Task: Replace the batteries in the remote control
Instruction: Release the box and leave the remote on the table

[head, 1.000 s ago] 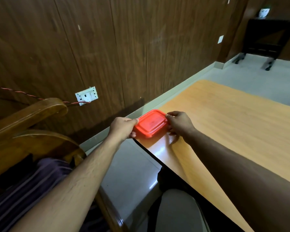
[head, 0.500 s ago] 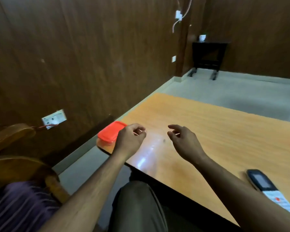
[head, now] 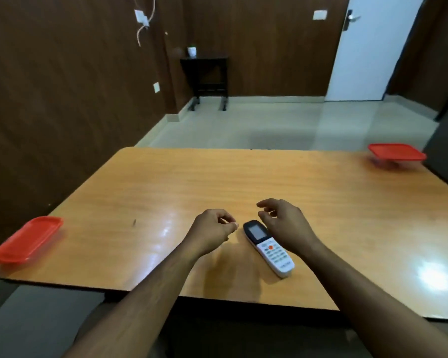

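A white slim plastic remote control (head: 268, 248) with a dark screen end and an orange button lies face up on the orange-brown wooden counter (head: 166, 187), near its front edge, screen end pointing away from the person. Both bare hands hover just above it. The left hand (head: 212, 229) sits just to the left of the screen end, fingers curled inward with thumb and fingertips close together; whether it pinches something small cannot be told. The right hand (head: 285, 223) hangs over the right side of the remote, fingers loosely bent and spread, holding nothing and not clearly touching it.

The task looks to be at its start: the remote shows its buttons, no battery cover is in sight, and no batteries can be seen. The next move likely calls for picking the remote up and turning it over to reach the cover on its back.

Two flat red plastic lidded boxes rest on the counter, well apart: one (head: 26, 240) at the near left corner, one (head: 396, 152) at the far right corner. The counter is glossy, with bright patches of reflected light. Around it are dark brown wood-panelled walls (head: 62, 99), a pale tiled floor (head: 282, 125), a small black side table (head: 204, 73) against the far wall, and a white door (head: 373, 47) at the far right.
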